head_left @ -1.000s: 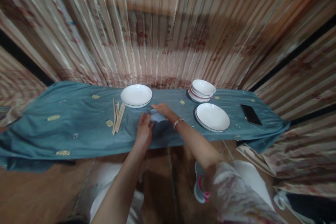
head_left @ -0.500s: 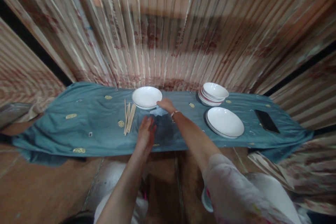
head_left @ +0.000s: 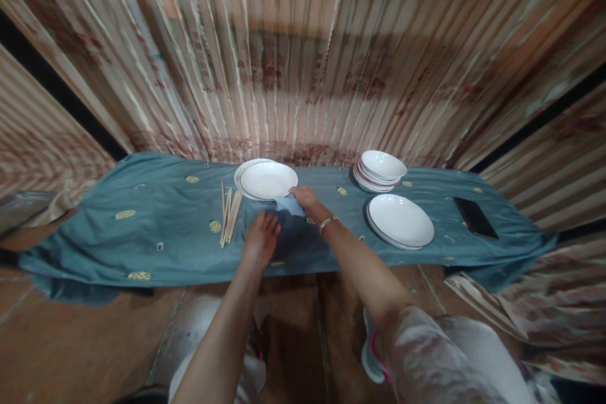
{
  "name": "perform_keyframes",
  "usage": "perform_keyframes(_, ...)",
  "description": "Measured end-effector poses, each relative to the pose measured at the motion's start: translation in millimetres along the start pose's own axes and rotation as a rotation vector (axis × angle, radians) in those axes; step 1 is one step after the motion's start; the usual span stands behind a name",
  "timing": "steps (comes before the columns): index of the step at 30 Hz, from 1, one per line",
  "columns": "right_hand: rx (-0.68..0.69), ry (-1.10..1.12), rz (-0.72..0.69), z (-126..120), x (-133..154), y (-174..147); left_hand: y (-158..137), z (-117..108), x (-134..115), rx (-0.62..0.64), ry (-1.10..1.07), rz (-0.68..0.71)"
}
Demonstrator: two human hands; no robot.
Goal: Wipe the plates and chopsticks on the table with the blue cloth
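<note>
At the middle back of the table, my right hand [head_left: 305,197] is closed on the right rim of a white plate [head_left: 269,180]. A light blue cloth [head_left: 290,204] hangs from the same hand below the rim. That plate overlaps another white plate [head_left: 241,168], which shows at its left and back edge. My left hand [head_left: 262,237] is held in front of the plates with its fingers loosely curved and nothing in it. Just left of it lie several wooden chopsticks [head_left: 233,217], loosely side by side.
Several stacked bowls [head_left: 382,167] stand at the back right, with a stack of white plates [head_left: 401,221] in front. Further right lies a black phone [head_left: 475,218]. A teal patterned cloth [head_left: 177,246] covers the table, and a pleated curtain [head_left: 284,76] hangs behind.
The upper plate has slid right in my right hand, uncovering the left edge of the plate beneath. My left hand has stayed nearly in place, and the view has shifted slightly.
</note>
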State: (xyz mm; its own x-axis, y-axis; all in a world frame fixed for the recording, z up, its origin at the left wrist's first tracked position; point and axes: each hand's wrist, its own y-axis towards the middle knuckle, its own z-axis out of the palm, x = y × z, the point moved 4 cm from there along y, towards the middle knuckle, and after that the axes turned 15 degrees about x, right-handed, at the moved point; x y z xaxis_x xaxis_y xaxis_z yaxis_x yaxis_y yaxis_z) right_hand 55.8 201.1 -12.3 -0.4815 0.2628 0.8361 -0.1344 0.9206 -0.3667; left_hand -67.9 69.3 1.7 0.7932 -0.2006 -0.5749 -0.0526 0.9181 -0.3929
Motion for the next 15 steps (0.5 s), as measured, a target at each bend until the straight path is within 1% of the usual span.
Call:
perform_keyframes(3, -0.017, 0.123, -0.068, -8.0, -13.7, -26.8, 1.3, 1.4, -1.1, 0.048, 0.006, -0.004)
perform_keyframes(6, 0.005, 0.238, -0.126, -18.4, -30.7, -59.8, -0.4, 3.9, 1.4, 0.109, 0.019, 0.009)
perform_keyframes(11, 0.058, 0.405, -0.124, -33.0, -66.3, -105.0, -9.8, 7.7, 18.3, 0.221, 0.055, 0.026)
perform_keyframes(13, 0.091, 0.431, -0.125, -39.4, -79.8, -116.6, -14.0, 8.8, 26.6, 0.265, 0.082, 0.015)
perform_keyframes(15, 0.124, 0.363, -0.133, -49.4, -90.4, -126.1, -17.3, 8.1, 33.9, 0.275, 0.123, -0.007)
